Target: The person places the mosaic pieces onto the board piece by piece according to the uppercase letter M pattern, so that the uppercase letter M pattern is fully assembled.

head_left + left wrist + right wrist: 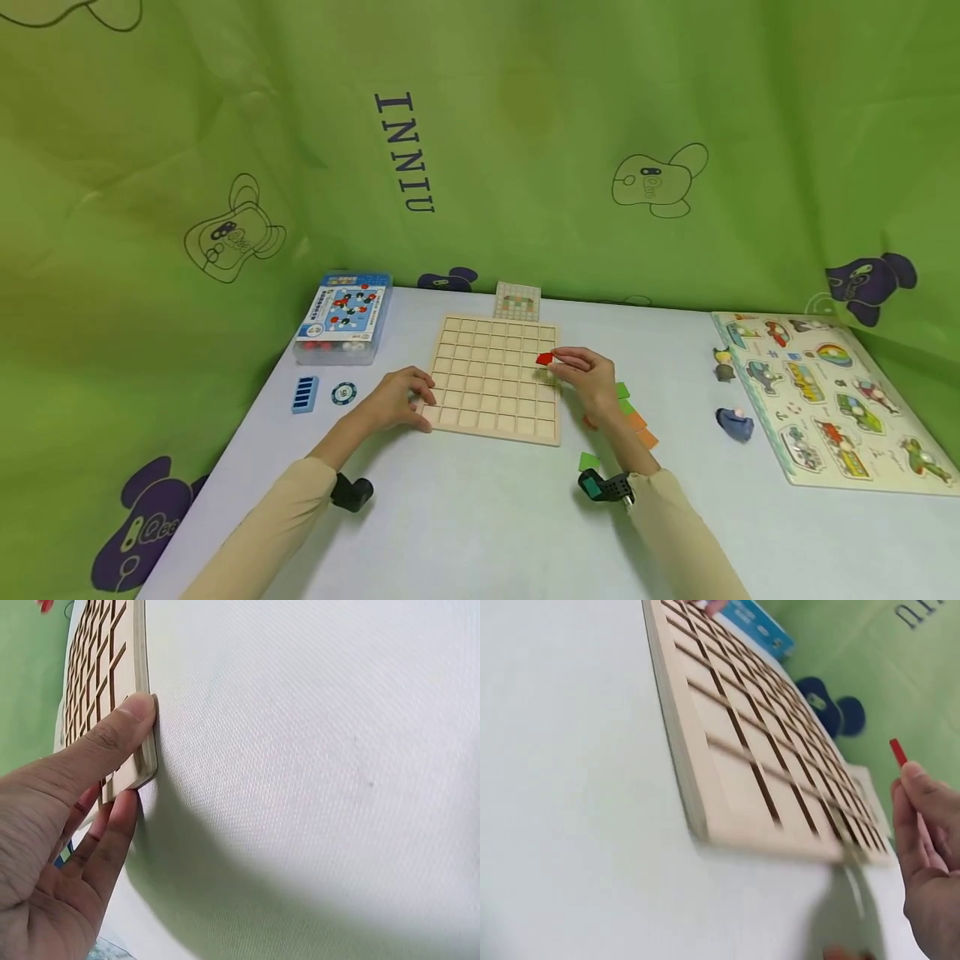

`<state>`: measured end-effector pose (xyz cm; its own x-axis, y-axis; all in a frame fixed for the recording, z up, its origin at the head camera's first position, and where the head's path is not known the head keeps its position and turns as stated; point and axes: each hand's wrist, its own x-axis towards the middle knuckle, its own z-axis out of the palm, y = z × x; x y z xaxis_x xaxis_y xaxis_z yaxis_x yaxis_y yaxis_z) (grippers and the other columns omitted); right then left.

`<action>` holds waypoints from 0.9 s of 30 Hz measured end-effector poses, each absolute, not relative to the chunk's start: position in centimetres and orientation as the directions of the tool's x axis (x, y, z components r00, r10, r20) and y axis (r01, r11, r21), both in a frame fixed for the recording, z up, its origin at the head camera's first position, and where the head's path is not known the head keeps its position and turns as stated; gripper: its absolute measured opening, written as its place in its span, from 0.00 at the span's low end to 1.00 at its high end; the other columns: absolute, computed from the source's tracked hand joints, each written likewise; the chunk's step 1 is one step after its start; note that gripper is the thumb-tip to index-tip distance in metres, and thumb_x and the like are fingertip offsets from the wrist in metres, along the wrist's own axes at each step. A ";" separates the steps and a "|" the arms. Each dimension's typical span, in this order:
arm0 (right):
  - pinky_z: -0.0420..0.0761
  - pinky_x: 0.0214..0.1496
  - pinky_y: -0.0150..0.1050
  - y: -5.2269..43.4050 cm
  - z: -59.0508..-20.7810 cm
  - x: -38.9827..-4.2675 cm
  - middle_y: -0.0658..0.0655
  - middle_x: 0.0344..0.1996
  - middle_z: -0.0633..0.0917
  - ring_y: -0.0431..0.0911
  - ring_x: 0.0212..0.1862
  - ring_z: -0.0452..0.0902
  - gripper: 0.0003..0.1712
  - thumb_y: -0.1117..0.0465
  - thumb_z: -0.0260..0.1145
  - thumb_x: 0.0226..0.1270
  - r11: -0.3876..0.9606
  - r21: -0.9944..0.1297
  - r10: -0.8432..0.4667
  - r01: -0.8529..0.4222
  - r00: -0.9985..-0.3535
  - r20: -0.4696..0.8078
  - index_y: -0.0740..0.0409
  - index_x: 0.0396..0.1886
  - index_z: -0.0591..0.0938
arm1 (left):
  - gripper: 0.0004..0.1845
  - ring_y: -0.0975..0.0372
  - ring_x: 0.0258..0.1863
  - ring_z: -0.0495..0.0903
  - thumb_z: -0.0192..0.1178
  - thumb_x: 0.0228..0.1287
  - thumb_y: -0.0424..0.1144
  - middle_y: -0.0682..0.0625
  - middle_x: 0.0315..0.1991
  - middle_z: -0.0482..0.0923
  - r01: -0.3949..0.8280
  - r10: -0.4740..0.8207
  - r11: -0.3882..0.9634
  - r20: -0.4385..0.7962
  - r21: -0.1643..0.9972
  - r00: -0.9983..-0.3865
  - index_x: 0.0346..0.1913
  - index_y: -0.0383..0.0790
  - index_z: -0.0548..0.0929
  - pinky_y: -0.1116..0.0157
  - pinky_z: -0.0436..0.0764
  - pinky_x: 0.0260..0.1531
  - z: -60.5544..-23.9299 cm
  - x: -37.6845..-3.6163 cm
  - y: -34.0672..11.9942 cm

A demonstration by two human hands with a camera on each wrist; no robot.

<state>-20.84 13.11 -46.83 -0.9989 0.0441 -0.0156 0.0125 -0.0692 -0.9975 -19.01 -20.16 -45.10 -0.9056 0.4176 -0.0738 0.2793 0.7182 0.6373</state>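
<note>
A square wooden grid board [491, 387] lies flat on the white table with its cells bare. At its near left corner is my left hand [393, 400]; in the left wrist view the thumb [124, 724] presses the near edge while the fingers bear on the left side. Over the board's right edge, my right hand [588, 383] pinches a small flat red tile [543, 359] between thumb and fingertips. The right wrist view shows this red tile [898, 751] edge-on, held up above the board [727, 787].
Green and orange tiles [647, 438] lie under and beside the right forearm. A pattern card [517, 313] sits behind the board. To the left are a boxed kit [343, 321], a blue piece [304, 394] and a round chip [344, 393]. A picture puzzle [817, 392] and small figures [735, 424] lie right.
</note>
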 end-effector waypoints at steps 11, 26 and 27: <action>0.81 0.41 0.31 4.6 -48.4 -24.2 0.68 0.42 0.84 0.43 0.38 0.84 0.17 0.74 0.70 0.54 -0.035 -0.997 -0.102 -0.070 -0.992 0.073 0.74 0.45 0.80 | 0.15 0.50 0.53 0.74 0.79 0.36 0.33 0.45 0.50 0.77 0.291 0.414 0.706 -0.043 0.645 -0.909 0.30 0.40 0.85 0.61 0.74 0.44 -45.5 -18.8 -20.5; 0.82 0.40 0.37 1.1 -48.6 -25.9 0.65 0.35 0.86 0.55 0.37 0.83 0.13 0.75 0.72 0.50 0.266 -0.931 -0.103 -0.250 -0.968 0.231 0.70 0.38 0.84 | 0.14 0.51 0.54 0.73 0.79 0.38 0.34 0.47 0.51 0.76 0.273 0.409 0.705 -0.060 0.654 -0.911 0.31 0.41 0.85 0.59 0.75 0.46 -45.5 -18.9 -20.0; 0.82 0.40 0.37 1.1 -48.6 -26.1 0.65 0.35 0.86 0.54 0.37 0.83 0.13 0.75 0.72 0.50 0.280 -0.927 -0.110 -0.251 -0.967 0.229 0.70 0.38 0.85 | 0.14 0.51 0.54 0.73 0.79 0.38 0.35 0.47 0.52 0.76 0.270 0.407 0.706 -0.062 0.655 -0.911 0.30 0.41 0.85 0.59 0.75 0.46 -45.4 -18.9 -19.9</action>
<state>-26.07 1.06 -48.56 -0.9673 -0.1105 0.2285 -0.2509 0.2795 -0.9268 -18.92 -19.95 -45.45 -0.9113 0.4070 -0.0624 0.2704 0.7059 0.6547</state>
